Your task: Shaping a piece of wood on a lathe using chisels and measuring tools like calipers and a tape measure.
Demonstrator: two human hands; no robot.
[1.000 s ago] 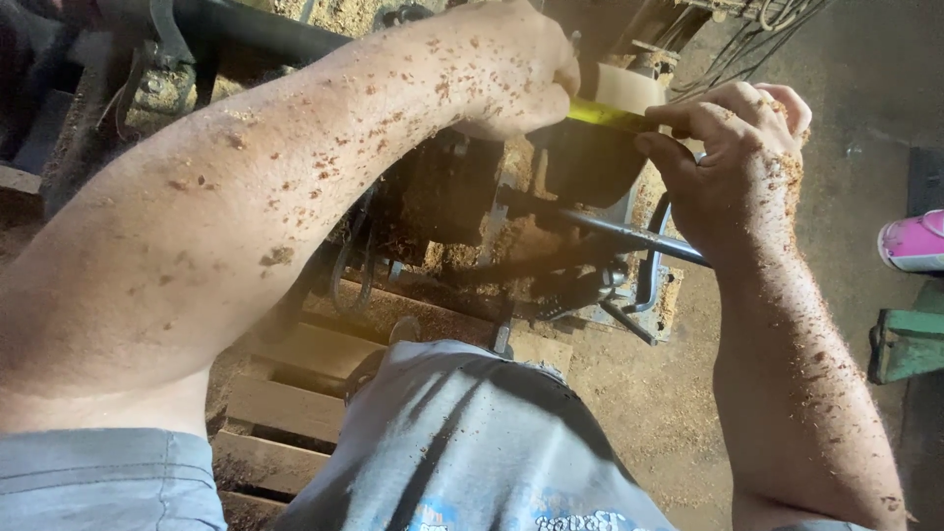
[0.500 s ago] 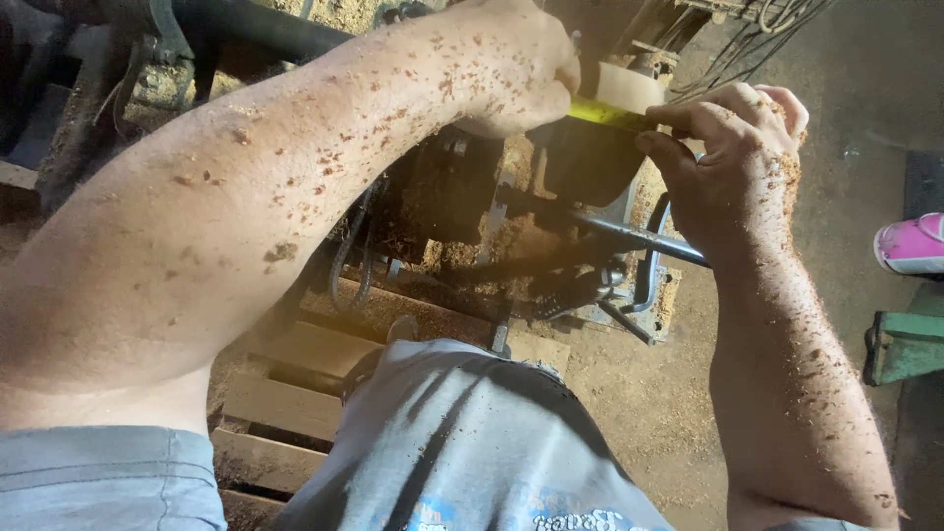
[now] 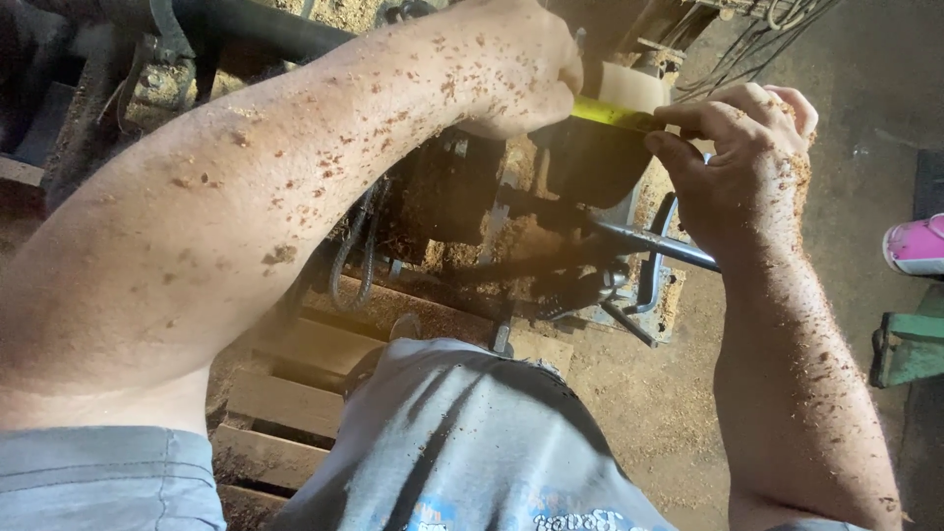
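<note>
- A pale block (image 3: 629, 88) sits far, above the dark machine (image 3: 551, 216).
- The yellow tape (image 3: 612, 114) runs left-right.
- Left hand (image 3: 511, 69) and right hand (image 3: 737, 157) pinch its ends, apart.

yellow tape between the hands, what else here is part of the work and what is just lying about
In use:
- yellow tape, stretched between both hands
- left hand, holding one end
- right hand, pinching the other end
- pale block behind the tape
- dark machine under it

Lying about:
- wooden pallet
- pink object at the right edge
- green metal frame
- sawdust-covered floor
</note>
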